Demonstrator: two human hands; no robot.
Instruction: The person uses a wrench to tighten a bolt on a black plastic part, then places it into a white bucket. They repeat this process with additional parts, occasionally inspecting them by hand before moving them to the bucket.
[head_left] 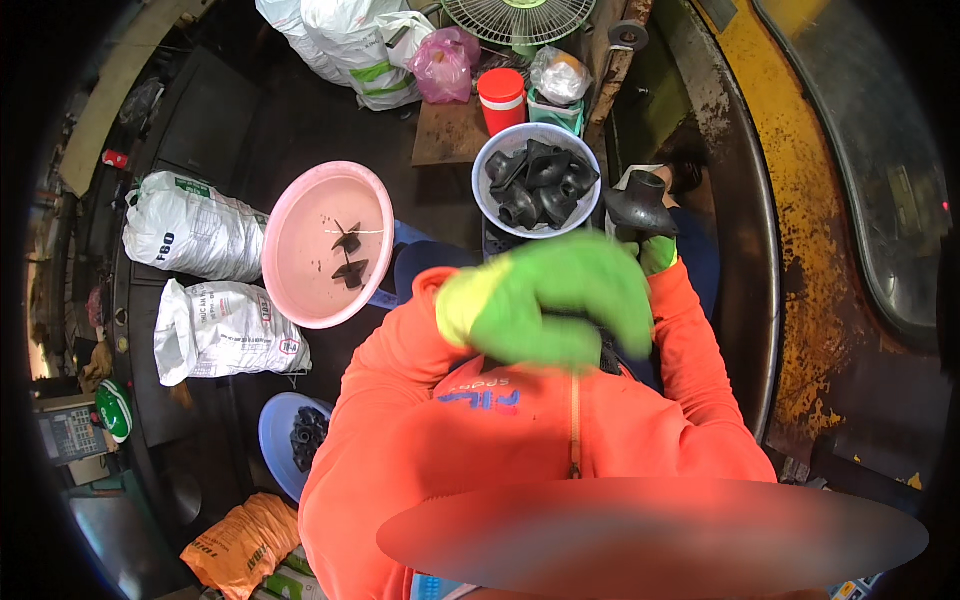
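My right hand, in a green glove, is closed at the lower edge of a black moulded part with a round neck and a flared body. My left hand, also green-gloved, is in front of my chest; motion smears its fingers, so I cannot tell what is in them. Beyond it, a pale blue-white basin holds several similar black parts. To the left is a tilted pink basin with dark, pointed pieces inside.
White sacks lie at the left, near a blue basin of dark pieces. Farther off are a red-lidded jug, a pink plastic bag and a fan. A yellow, rusted machine stands close on the right.
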